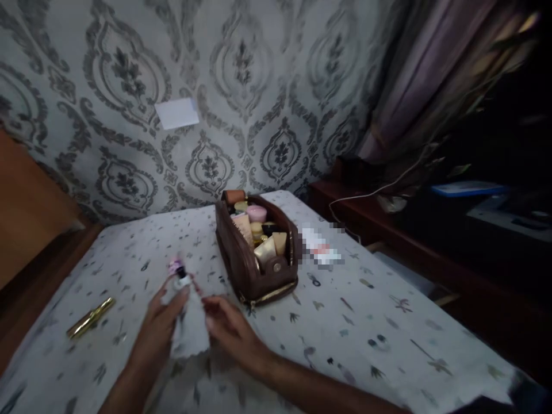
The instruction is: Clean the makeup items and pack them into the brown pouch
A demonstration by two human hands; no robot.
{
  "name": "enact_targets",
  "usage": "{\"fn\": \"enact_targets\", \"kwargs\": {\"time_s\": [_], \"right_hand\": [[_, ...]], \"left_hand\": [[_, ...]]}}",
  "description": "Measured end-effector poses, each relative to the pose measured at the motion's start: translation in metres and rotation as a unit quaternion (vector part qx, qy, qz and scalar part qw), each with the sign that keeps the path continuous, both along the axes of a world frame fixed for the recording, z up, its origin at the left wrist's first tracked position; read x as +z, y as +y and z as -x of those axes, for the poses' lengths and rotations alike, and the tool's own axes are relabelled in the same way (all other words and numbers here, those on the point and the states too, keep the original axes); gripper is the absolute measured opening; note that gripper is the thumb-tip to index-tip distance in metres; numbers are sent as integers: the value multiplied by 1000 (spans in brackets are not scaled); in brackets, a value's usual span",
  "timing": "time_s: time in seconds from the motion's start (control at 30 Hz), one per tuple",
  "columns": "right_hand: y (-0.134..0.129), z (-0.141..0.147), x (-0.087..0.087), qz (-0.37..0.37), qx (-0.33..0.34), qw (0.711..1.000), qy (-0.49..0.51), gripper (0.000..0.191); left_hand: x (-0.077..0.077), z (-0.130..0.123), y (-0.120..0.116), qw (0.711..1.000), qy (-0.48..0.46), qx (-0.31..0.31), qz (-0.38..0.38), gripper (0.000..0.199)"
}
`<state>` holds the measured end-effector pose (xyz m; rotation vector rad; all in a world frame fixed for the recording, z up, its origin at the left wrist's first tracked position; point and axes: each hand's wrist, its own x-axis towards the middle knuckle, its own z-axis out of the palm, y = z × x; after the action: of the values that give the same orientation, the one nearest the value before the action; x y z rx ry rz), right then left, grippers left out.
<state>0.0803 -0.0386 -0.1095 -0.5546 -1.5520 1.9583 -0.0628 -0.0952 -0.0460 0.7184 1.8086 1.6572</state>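
A crumpled white cloth or wipe is between my two hands above the bed-like, patterned surface. My left hand grips the cloth, thumb on top. From the cloth's far end sticks a small item with a pinkish-purple top and a dark neck; blur hides its exact kind. My right hand is closed at the cloth's right edge, fingertips touching it. Just beyond stands an open brown toiletry bag filled with several jars and tubes, among them a pink-lidded jar. A shiny gold tube lies left of my hands.
The white patterned sheet spreads under everything. A pixelated white packet lies right of the bag. Dark red furniture with a white cable borders the right side. A patterned wall stands behind, and an orange-brown panel at left.
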Motion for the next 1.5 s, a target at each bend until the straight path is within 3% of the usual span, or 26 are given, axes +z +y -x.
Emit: {"fn": "enact_targets", "kwargs": {"time_s": [0.1,0.23,0.47,0.67,0.77,0.9,1.0,1.13,1.3,1.4,1.5], "right_hand": [[3,1,0,67,15,998,5,54],[4,0,0,76,37,996,-19,52],[-5,-1,6,23,80,996,-45,54],[-8,-4,2,-9,107,991,-77,54],[-8,-5,0,-18,113,990,-81,52],[-5,-5,0,-6,128,989,-79,50],[-1,-6,0,22,153,985,-71,55],[3,-7,0,105,193,975,-46,59],[5,-10,6,190,229,955,-12,59],[5,-9,6,185,236,954,-7,59],[4,-6,2,173,206,963,-10,62]], "left_hand": [[-21,-20,5,995,-90,-50,-1,56],[-37,-12,-1,994,-48,-95,-16,60],[-35,-9,-11,989,98,-83,-72,56],[-29,-2,-13,984,174,-29,-33,30],[-24,2,-12,993,117,7,-22,36],[-21,2,-9,999,-34,23,5,44],[-20,2,-5,985,-157,-34,-57,45],[-20,6,-5,945,-277,-121,-127,41],[-28,18,-11,896,-343,-236,-157,41],[-35,23,-11,869,-369,-285,-167,42],[-39,20,-7,869,-360,-293,-174,49]]}}
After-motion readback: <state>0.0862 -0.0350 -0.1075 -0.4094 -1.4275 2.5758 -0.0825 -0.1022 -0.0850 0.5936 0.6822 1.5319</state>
